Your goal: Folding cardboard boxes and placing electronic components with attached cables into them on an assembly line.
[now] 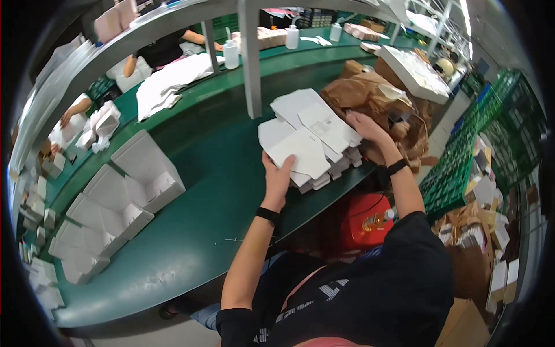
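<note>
A stack of flattened white cardboard boxes [306,153] lies near the front edge of the green table, its sheets fanned unevenly. My left hand [278,180] grips the stack's near left side, thumb on the top sheet and fingers along the edge. At the right side my right hand [370,128] is closed against the stack's edge; its lower fingers are hidden. Crumpled brown wrapping paper [370,89] sits just beyond that hand. To the left, open white box trays [110,205] stand in a row on the table.
A grey metal post [250,63] rises behind the stack. White squeeze bottles [231,55] and white cloth [173,84] sit on the far bench, where other people's hands work. Below right are a red stool [361,217] with a bottle [377,221] and a green crate [451,179].
</note>
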### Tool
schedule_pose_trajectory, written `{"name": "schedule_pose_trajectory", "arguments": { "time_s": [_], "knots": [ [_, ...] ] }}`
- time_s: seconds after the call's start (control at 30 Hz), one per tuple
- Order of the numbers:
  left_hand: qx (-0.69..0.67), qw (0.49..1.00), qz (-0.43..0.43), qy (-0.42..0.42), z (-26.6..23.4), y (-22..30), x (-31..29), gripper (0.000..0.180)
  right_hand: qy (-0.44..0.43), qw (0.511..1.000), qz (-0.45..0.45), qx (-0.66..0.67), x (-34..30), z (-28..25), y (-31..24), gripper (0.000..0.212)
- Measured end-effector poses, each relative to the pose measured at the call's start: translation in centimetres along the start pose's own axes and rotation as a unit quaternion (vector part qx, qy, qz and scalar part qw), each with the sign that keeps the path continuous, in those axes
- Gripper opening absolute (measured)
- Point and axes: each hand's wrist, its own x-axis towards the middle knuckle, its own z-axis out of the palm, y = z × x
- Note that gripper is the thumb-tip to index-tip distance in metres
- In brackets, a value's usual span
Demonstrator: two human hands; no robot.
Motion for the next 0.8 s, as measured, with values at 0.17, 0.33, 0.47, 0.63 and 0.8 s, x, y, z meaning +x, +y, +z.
{"name": "schedule_pose_trajectory", "arguments": {
  "time_s": [0.17, 0.33, 0.47, 0.63, 0.8],
  "knots": [
    [0.007, 1.000, -0.017, -0.001, -0.7, 0.0, -0.2, 0.093, 0.161, 0.965, -0.059, -0.200, -4.9, -0.5, 2.8, 0.034],
    [0.027, 1.000, -0.006, 0.005, -1.0, -0.5, -0.1, 0.092, 0.228, 0.947, -0.077, -0.214, -6.1, 2.3, -0.5, 0.032],
    [0.005, 0.999, -0.035, -0.002, 0.2, 0.7, -0.8, 0.090, 0.068, 0.983, 0.032, 0.165, -5.1, 3.6, 0.4, 0.037],
    [0.017, 0.999, -0.024, 0.016, -0.3, -0.1, -0.4, 0.088, -0.049, 0.893, 0.165, 0.415, -3.0, 2.8, -1.8, 0.056],
    [-0.004, 0.999, -0.033, 0.005, 0.0, 0.1, -0.4, 0.085, -0.056, 0.904, 0.155, 0.395, -2.5, 2.7, -2.3, 0.068]
  ]
}}
